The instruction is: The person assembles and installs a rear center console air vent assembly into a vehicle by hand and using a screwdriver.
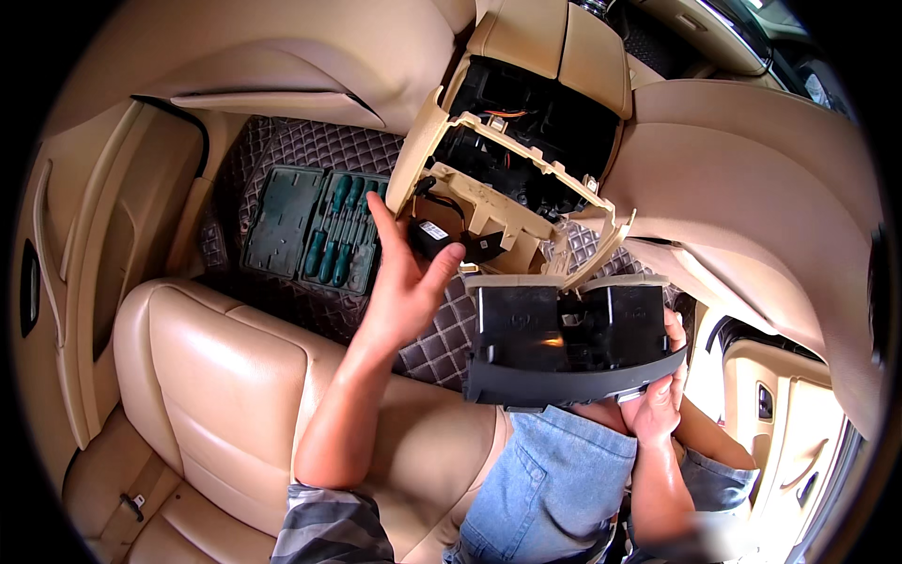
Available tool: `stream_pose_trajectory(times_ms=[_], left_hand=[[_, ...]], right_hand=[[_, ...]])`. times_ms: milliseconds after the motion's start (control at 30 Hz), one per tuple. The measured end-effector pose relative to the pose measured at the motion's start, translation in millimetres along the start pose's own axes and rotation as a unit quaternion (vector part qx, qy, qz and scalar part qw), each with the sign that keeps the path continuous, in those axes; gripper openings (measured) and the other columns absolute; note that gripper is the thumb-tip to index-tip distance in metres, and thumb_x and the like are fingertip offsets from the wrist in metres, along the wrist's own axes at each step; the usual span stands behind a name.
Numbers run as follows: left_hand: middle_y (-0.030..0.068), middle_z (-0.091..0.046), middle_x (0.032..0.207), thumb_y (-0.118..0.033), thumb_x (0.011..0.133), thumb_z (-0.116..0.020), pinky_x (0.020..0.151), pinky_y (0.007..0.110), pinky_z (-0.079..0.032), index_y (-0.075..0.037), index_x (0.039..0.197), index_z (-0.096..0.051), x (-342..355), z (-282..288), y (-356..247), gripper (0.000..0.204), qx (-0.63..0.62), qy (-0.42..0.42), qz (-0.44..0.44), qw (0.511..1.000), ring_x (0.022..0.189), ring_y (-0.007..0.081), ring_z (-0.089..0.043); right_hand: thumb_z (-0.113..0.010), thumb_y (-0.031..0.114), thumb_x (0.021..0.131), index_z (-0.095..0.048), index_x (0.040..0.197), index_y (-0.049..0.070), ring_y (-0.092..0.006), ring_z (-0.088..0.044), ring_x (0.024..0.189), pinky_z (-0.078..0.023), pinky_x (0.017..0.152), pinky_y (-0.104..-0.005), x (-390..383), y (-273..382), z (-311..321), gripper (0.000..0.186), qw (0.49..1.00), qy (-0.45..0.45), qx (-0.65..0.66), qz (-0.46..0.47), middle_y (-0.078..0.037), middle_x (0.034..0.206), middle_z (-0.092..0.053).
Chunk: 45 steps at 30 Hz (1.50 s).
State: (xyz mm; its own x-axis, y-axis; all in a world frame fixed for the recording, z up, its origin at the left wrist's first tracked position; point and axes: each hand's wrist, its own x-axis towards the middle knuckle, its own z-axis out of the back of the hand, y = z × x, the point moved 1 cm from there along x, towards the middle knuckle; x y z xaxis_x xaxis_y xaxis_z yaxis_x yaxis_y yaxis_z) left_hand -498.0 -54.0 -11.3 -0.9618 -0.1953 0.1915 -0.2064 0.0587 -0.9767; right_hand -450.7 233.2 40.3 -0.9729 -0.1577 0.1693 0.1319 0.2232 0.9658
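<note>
My right hand (656, 409) grips the right end of a black plastic housing (517, 381), its fingers wrapped round the edge. The housing has two boxy sections and a curved dark grey front, and is held above my lap. My left hand (409, 287) is at the lower left corner of a beige console trim frame (427, 141), index finger and thumb spread apart. Beside its thumb sits a black module (434, 235) with a white label and a cable. The other left fingers are mostly hidden, and whether they touch the trim I cannot tell.
The opened centre console (564, 47) shows dark innards and wires behind the trim. A screwdriver case (282, 221) lies unfolded on the quilted floor mat (329, 141). Beige seats (225, 367) and a door (785, 404) surround me.
</note>
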Motion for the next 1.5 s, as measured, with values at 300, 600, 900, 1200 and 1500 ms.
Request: stream_pose_trajectory(times_ms=[300, 600, 900, 1200, 1500], left_hand=[[0.0141, -0.039, 0.128, 0.003, 0.088, -0.058, 0.093, 0.027, -0.039, -0.011, 0.129, -0.018, -24.4, -48.5, 26.1, 0.058, -0.106, -0.231, -0.057, 0.966, 0.111, 0.0169, -0.042], [0.0051, -0.052, 0.101, -0.004, 0.092, -0.053, 0.071, 0.023, -0.042, -0.005, 0.116, -0.046, -25.5, -46.9, 19.4, 0.025, -0.026, -0.111, 0.041, 0.993, 0.081, 0.0089, -0.048], [0.0177, -0.061, 0.1, -0.007, 0.08, -0.064, 0.077, 0.041, -0.046, -0.001, 0.12, -0.049, -15.2, -26.7, -13.5, 0.043, 0.354, -0.033, -0.017, 0.935, 0.093, 0.0353, -0.057], [0.0204, -0.051, 0.119, -0.008, 0.076, -0.068, 0.098, 0.041, -0.036, 0.0, 0.125, -0.047, -14.9, -23.0, 2.7, 0.055, 0.392, 0.014, -0.056, 0.918, 0.109, 0.0364, -0.043], [0.0198, -0.053, 0.113, -0.007, 0.073, -0.068, 0.094, 0.04, -0.039, 0.002, 0.124, -0.041, -1.7, -13.2, 0.2, 0.059, 0.386, 0.063, -0.073, 0.918, 0.105, 0.0329, -0.048]], right_hand=[[-0.063, 0.039, 0.087, -0.023, 0.143, 0.0, -0.0266, -0.038, 0.131, -0.03, 0.109, -0.0419, -1.3, -6.7, 1.5, 0.079, 0.999, 0.003, 0.04, -0.001, -0.013, 0.143, -0.037], [-0.058, 0.041, 0.09, -0.028, 0.141, 0.001, -0.0267, -0.043, 0.125, -0.032, 0.106, -0.0415, 5.5, -7.2, -3.5, 0.071, 0.993, -0.06, 0.101, -0.023, -0.012, 0.136, -0.043], [-0.05, 0.041, 0.094, -0.028, 0.144, 0.007, -0.0283, -0.039, 0.128, -0.028, 0.108, -0.0443, 0.7, -12.0, 2.4, 0.065, 0.986, -0.056, 0.148, -0.056, -0.01, 0.14, -0.041], [-0.049, 0.043, 0.094, -0.028, 0.144, 0.009, -0.0276, -0.037, 0.13, -0.027, 0.109, -0.0441, -0.2, -13.4, 4.6, 0.064, 0.985, -0.063, 0.147, -0.062, -0.009, 0.142, -0.039], [-0.056, 0.044, 0.09, -0.027, 0.144, 0.006, -0.0284, -0.04, 0.128, -0.03, 0.107, -0.0446, -0.2, -11.8, 0.9, 0.072, 0.989, -0.044, 0.131, -0.06, -0.011, 0.141, -0.04]])
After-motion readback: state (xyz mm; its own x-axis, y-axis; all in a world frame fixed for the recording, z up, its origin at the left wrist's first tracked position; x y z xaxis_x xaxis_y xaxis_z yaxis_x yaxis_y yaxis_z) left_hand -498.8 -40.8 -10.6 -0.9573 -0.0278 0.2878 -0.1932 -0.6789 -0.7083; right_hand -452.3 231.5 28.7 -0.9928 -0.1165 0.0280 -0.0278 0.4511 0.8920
